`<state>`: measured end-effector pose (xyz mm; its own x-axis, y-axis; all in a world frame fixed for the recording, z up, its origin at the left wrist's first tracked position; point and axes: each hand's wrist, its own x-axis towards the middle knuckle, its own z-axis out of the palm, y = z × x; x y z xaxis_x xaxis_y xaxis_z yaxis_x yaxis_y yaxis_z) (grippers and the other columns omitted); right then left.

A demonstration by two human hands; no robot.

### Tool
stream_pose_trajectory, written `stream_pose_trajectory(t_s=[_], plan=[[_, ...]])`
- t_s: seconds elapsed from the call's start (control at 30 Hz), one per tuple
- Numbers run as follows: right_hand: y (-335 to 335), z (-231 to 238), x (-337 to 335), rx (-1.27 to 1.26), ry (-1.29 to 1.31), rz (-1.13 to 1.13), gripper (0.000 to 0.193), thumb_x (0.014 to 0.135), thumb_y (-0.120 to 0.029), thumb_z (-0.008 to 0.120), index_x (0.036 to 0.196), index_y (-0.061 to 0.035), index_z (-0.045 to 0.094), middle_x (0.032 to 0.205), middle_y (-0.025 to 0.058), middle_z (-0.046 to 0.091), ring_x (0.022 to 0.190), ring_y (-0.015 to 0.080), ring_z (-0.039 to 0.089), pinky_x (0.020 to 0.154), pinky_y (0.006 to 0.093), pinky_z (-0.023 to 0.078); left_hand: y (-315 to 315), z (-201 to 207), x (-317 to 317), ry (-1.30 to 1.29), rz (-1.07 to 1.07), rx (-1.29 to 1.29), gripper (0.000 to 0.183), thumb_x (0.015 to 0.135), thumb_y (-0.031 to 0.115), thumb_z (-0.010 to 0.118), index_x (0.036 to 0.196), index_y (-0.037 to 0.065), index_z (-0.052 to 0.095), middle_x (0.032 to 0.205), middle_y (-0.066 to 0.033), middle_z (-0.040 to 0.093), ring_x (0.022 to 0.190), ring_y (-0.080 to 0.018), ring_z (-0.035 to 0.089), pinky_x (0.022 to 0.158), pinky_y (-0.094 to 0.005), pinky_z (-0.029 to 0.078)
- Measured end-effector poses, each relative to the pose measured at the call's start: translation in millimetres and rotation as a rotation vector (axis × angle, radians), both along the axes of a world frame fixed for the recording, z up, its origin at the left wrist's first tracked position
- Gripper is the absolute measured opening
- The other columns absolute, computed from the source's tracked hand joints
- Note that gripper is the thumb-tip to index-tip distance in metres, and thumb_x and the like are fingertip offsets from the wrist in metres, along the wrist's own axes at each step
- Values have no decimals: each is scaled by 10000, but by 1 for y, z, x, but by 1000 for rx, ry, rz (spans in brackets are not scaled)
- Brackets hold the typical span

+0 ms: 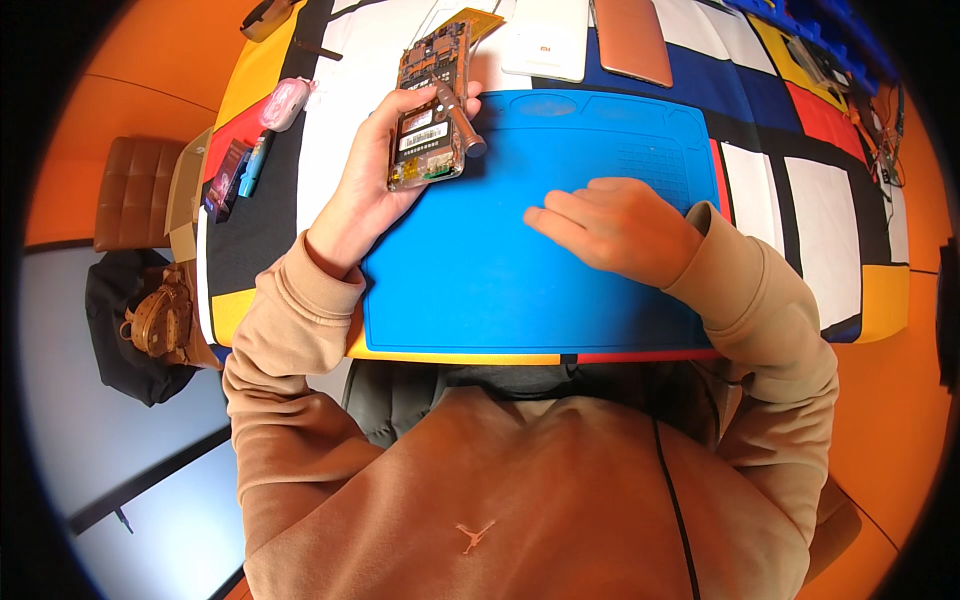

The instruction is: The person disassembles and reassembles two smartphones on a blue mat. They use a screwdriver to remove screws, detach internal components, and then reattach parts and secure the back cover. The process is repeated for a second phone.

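Observation:
My left hand (365,165) grips an opened smartphone (420,145) upright over the mat's far left part, its circuit board and labelled battery exposed. Under the same hand's thumb a small screwdriver with a copper-brown handle (462,130) lies slantwise across the phone. My right hand (620,230) hovers over the right half of the blue work mat (470,280), apart from the phone. Its fingers are curled, thumb and forefinger pinched together; anything between them is too small or hidden to make out.
Beyond the mat lie a white phone back (545,40) and a rose-gold one (633,42). A pink case (287,103), a blue tube (256,163) and a dark box (228,180) sit at left. Blue bins (830,30) and tangled wires (886,160) occupy the far right.

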<state>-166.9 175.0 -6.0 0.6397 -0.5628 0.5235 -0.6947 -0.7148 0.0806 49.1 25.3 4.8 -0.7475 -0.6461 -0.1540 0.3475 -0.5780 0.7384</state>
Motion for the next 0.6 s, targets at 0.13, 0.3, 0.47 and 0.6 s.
stream_pose_trajectory(t_s=[0.13, 0.3, 0.47, 0.6], plan=[[0, 1, 2, -41, 35, -10, 108, 762, -104, 631, 864, -89, 598, 693, 14, 448, 534, 131, 490, 467, 273, 371, 2, 2, 0, -19, 3, -12, 440, 985, 213, 558, 1347, -32, 505, 1214, -137, 659, 1024, -177, 674, 860, -320, 574], [5, 5, 0, 112, 165, -36, 340, 766, -59, 642, 1105, -32, 653, 882, 43, 600, 594, 164, 513, 536, 277, 423, 2, 3, -1, -29, -2, -20, 451, 998, 217, 546, 1378, -19, 484, 1229, -121, 654, 997, -161, 676, 871, -309, 558], [5, 3, 1, 135, 147, -69, 301, 787, -63, 638, 1088, -45, 639, 876, 45, 605, 603, 173, 531, 539, 294, 434, 0, 2, 1, 4, -32, 13, 453, 1000, 216, 533, 1385, -17, 480, 1242, -123, 650, 1011, -167, 675, 872, -311, 560], [-2, -2, 5, 159, -48, -102, 134, 830, -91, 599, 948, -82, 535, 701, 60, 511, 529, 201, 547, 478, 323, 420, -2, 1, 2, 14, -46, 54, 444, 996, 213, 529, 1374, -17, 494, 1241, -125, 654, 1015, -168, 675, 874, -311, 560]])
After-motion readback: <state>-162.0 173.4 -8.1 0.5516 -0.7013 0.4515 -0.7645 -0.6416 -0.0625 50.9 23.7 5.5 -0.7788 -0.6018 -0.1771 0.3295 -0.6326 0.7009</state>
